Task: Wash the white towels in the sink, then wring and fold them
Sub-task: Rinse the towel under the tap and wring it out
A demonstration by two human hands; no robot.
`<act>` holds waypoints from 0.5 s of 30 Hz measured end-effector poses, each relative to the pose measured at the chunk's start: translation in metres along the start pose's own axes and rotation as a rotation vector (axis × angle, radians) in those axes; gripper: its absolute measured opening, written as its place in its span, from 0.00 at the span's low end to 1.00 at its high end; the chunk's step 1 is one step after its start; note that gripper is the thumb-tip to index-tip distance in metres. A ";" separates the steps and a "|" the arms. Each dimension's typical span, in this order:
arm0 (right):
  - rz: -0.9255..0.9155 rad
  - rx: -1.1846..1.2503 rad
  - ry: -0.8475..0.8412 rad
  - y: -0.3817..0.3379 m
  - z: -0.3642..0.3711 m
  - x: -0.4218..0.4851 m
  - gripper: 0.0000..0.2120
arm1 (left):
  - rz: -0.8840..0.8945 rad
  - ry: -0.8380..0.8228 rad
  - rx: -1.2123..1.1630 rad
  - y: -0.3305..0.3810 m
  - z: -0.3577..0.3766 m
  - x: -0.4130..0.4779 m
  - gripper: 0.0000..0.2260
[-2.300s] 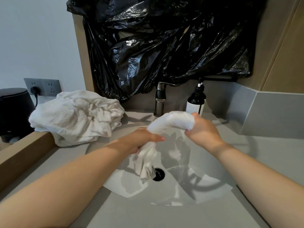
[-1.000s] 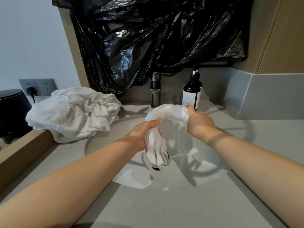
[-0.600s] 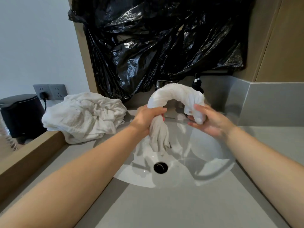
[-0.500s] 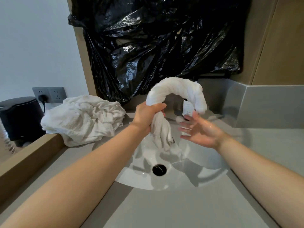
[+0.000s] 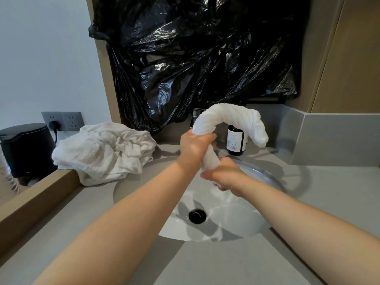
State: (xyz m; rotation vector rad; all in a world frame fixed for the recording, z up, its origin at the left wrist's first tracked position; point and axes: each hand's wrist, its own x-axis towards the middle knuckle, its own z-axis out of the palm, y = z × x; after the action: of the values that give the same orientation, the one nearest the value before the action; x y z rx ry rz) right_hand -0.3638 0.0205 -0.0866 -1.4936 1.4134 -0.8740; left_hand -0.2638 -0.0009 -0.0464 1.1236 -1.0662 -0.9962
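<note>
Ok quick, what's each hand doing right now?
Left hand: closed around the twisted white towel.
Right hand: closed around the same towel's lower end.

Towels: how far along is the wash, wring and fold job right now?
Done: no folded towel shows. In hand: one twisted towel is held over the sink, the left hand gripping its middle, the right hand its lower end. Left: fold it, then deal with the crumpled towel heap on the counter; whether that heap is washed cannot be told.

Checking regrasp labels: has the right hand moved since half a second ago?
Yes. The right hand went left, away from the dark labelled bottle, and now grips the twisted white towel below the left hand.
</note>
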 end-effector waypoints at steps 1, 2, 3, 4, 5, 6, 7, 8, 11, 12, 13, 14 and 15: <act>-0.034 -0.059 0.068 0.000 0.004 0.001 0.06 | -0.012 0.022 -0.006 -0.002 0.001 0.001 0.06; -0.064 -0.108 0.125 0.002 0.009 0.002 0.04 | -0.028 0.039 -0.014 -0.004 0.001 0.001 0.06; -0.092 -0.157 0.168 0.004 0.012 0.003 0.03 | -0.043 0.049 -0.024 -0.006 0.001 0.002 0.05; -0.112 -0.222 0.199 0.006 0.015 0.004 0.02 | -0.057 0.055 -0.031 -0.008 0.000 0.002 0.05; -0.120 -0.299 0.223 0.008 0.016 0.005 0.03 | -0.066 0.056 -0.034 -0.010 0.000 0.001 0.05; -0.121 -0.374 0.241 0.010 0.016 0.006 0.04 | -0.072 0.058 -0.028 -0.011 0.001 0.001 0.04; -0.123 -0.435 0.254 0.012 0.016 0.007 0.05 | -0.074 0.061 -0.017 -0.013 0.001 0.001 0.05; -0.136 -0.485 0.260 0.013 0.015 0.008 0.05 | -0.078 0.068 -0.009 -0.014 0.002 0.001 0.06; -0.223 -0.650 0.273 0.018 0.013 0.011 0.07 | -0.116 0.095 -0.016 -0.017 0.003 0.001 0.04; -0.245 -0.706 0.269 0.019 0.012 0.011 0.07 | -0.131 0.104 -0.023 -0.017 0.003 0.000 0.05; -0.257 -0.761 0.260 0.019 0.011 0.011 0.07 | -0.146 0.111 -0.028 -0.018 0.003 -0.001 0.05; -0.260 -0.807 0.250 0.018 0.011 0.009 0.07 | -0.156 0.117 -0.029 -0.019 0.002 -0.002 0.05; -0.252 -0.831 0.245 0.017 0.011 0.008 0.08 | -0.161 0.114 -0.019 -0.019 0.000 -0.002 0.05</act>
State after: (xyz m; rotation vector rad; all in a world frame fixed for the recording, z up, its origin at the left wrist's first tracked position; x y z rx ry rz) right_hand -0.3592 0.0143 -0.1073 -2.2766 1.9318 -0.6501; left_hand -0.2661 -0.0016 -0.0656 1.2502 -0.8838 -1.0526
